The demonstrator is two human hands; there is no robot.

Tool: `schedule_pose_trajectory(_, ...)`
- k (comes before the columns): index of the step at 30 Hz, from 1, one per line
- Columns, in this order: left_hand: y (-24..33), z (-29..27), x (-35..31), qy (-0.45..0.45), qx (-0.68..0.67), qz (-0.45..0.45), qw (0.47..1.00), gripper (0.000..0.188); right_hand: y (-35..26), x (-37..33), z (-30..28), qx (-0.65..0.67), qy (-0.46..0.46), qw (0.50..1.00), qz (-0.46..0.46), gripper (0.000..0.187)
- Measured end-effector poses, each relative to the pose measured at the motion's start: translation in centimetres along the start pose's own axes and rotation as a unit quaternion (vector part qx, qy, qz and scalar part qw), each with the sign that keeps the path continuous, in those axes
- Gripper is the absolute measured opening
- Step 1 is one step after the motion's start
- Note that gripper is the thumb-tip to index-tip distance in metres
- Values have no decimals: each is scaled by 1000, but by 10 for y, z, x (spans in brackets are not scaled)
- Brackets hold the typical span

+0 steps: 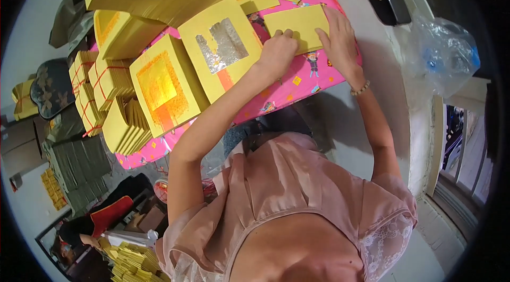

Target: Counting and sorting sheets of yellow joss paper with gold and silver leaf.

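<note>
Your left hand (277, 52) is curled into a loose fist, knuckles pressing down on the near left edge of a plain yellow paper sheet (298, 26). Your right hand (340, 37) lies flat and spread on the right end of the same sheet, fingers extended, grasping nothing. The sheet rests on the far right part of the desk (297, 82), which is covered in a pink patterned cloth. Just left of your left hand sits a yellow stack with a silver foil square (222, 47); left of that, nearer you, a stack with a gold foil square (159, 86). Bundles tied with red string (101, 88) lie further left. A clear plastic bag (441, 53) sits well off to the right.
</note>
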State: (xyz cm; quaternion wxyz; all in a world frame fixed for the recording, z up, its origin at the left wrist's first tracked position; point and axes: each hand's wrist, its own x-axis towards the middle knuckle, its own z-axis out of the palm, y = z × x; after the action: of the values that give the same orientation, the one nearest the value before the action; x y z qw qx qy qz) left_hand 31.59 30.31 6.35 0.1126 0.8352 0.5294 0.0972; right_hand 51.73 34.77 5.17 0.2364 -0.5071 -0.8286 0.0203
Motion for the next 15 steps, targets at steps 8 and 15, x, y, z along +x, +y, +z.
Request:
schedule_pose_trajectory(8,-3,-36,-19,-10,-147,-24,989,22,5,-10,29,-36,-139,988,-53,54)
schedule_pose_trajectory(15,-31,-82,-98,133,-212,-47,967,29,-2,5,10,-23,-95,991,-95,47)
